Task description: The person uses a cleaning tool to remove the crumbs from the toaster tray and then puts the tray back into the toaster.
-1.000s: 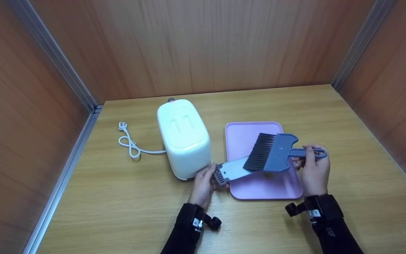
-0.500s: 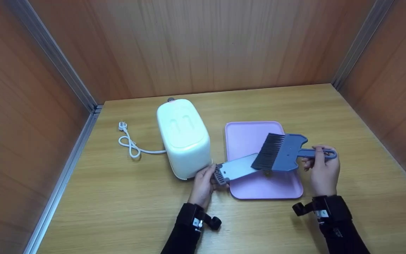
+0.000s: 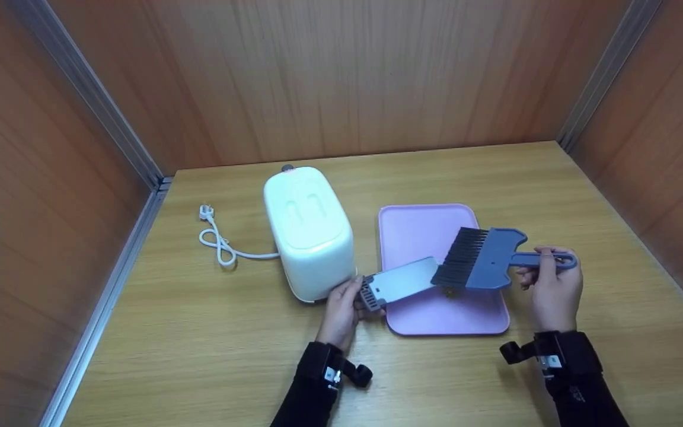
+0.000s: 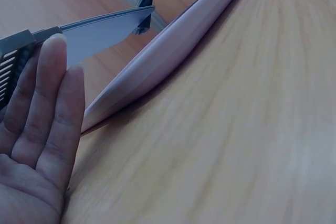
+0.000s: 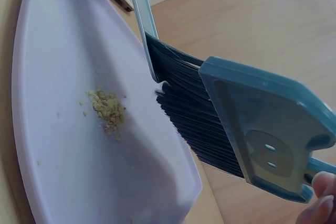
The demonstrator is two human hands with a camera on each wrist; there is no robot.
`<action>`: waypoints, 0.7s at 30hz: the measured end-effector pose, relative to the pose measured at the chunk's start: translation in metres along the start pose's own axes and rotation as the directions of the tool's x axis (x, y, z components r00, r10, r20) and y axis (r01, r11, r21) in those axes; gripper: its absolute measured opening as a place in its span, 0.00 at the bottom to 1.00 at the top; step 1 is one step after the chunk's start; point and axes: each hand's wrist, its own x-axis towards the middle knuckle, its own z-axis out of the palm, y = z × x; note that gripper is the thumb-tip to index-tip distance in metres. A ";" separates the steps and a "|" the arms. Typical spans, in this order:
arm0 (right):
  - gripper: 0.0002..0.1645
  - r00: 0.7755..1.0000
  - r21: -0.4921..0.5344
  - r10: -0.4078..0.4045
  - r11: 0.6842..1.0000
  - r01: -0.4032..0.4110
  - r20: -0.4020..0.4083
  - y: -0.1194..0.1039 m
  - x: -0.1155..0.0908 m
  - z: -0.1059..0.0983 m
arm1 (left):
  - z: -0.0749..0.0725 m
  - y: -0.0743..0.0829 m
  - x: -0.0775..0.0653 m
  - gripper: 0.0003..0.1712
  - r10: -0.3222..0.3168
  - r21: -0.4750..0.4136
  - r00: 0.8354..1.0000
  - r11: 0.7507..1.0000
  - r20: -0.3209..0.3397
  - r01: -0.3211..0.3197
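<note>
My left hand (image 3: 340, 313) pinches the grey slotted end of a flat crumb tray (image 3: 404, 280), thumb on top and fingers beneath. The crumb tray tilts over a purple tray (image 3: 415, 234). My right hand (image 3: 557, 296) grips the looped handle of a wide blue brush (image 3: 492, 259) with black bristles. In the right wrist view the bristles (image 5: 194, 124) meet the far end of the crumb tray. A small heap of yellowish crumbs (image 5: 107, 109) lies in the purple tray below, mostly hidden by the brush in the head view.
A white rounded appliance (image 3: 309, 231) stands left of the purple tray, close to my left hand. Its white cord (image 3: 252, 255) runs left to a plug (image 3: 206, 212). Wooden panels (image 3: 341, 77) wall the table (image 3: 199, 356) at the back and both sides.
My right hand has drawn the brush to the right along the crumb tray, uncovering more of its surface. My left hand and the crumb tray have stayed in place.
</note>
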 end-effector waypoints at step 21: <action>0.11 0.999 -0.021 0.051 0.999 -0.051 0.004 -0.006 -0.003 -0.010 | 0.000 0.000 0.000 0.24 -0.004 -0.008 1.000 1.000 0.007 0.004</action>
